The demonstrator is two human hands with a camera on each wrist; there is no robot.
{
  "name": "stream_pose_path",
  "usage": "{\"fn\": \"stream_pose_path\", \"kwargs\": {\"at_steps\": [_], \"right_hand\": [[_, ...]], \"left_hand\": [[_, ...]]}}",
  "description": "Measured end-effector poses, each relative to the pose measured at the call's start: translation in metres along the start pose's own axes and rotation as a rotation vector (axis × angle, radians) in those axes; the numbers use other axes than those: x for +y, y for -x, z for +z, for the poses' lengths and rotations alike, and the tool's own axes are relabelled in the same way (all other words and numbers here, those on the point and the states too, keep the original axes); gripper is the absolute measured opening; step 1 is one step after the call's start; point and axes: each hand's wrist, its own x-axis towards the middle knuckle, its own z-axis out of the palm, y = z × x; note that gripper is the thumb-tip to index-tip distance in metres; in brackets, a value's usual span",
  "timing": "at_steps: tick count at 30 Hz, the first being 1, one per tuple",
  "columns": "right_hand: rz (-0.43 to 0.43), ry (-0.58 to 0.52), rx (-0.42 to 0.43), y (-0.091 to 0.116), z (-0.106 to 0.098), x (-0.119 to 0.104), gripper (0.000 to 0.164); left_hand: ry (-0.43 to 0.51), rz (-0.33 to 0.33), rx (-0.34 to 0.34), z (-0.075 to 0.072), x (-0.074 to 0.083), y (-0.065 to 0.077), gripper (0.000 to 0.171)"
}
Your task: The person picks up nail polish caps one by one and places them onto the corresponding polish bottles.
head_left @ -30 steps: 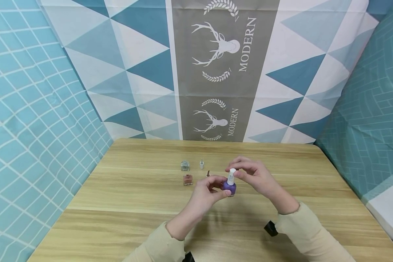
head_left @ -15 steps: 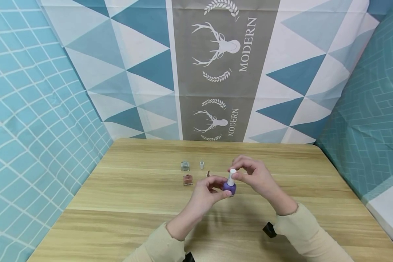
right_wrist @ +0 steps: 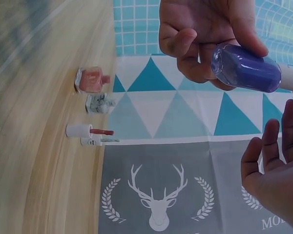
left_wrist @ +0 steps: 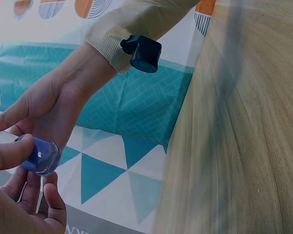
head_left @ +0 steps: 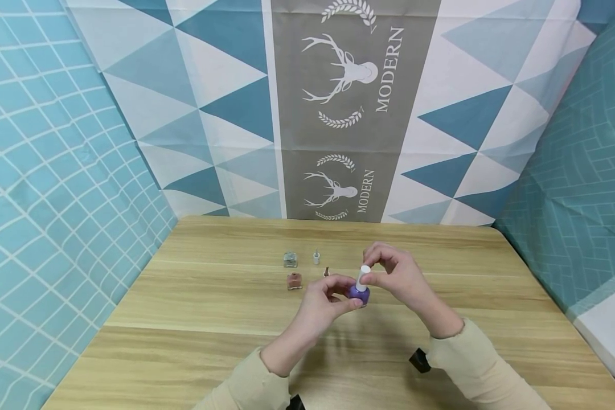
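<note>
A small nail polish bottle (head_left: 359, 295) filled with purple polish is held above the table, its white cap (head_left: 362, 279) on top and tilted slightly right. My left hand (head_left: 325, 302) pinches the glass body between thumb and fingers. With thumb and fingertips, my right hand (head_left: 397, 274) grips the white cap from the right. In the right wrist view the purple bottle (right_wrist: 246, 68) shows its thick clear base, and the cap is partly out of frame. The left wrist view shows the bottle (left_wrist: 41, 156) with the left thumb across it.
On the wooden table (head_left: 210, 319), an uncapped pink polish bottle (head_left: 294, 281) and an uncapped clear-grey bottle (head_left: 290, 259) stand left of the hands. Two white caps stand brush-up beside them: one with a pale brush (head_left: 316, 258), one with a reddish brush (right_wrist: 79, 130). Patterned cloth hangs behind.
The right hand's fingers have shifted around the white cap, and its wrist has moved slightly left. The left hand and the purple bottle stay nearly where they were.
</note>
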Motion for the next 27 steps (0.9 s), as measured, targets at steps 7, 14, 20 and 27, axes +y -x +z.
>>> {"fn": "stream_pose_path", "kwargs": {"at_steps": [7,14,20,27], "right_hand": [[0.024,0.103,-0.085,0.0007,-0.0039,0.0013,0.022],[0.021,0.102,-0.216,0.0017,-0.0073,-0.0029,0.029],[0.023,0.047,-0.282,0.0010,-0.0088,-0.0046,0.028],[0.001,0.080,-0.252,-0.0003,-0.0085,-0.0052,0.024]], "left_hand": [[0.003,-0.004,0.003,-0.0016,-0.0005,0.0005,0.026],[-0.003,-0.013,0.002,-0.0034,-0.0013,0.0007,0.025],[-0.015,-0.012,-0.004,-0.0044,-0.0016,0.0013,0.027],[-0.005,-0.001,-0.005,-0.0045,-0.0006,0.0022,0.027]]}}
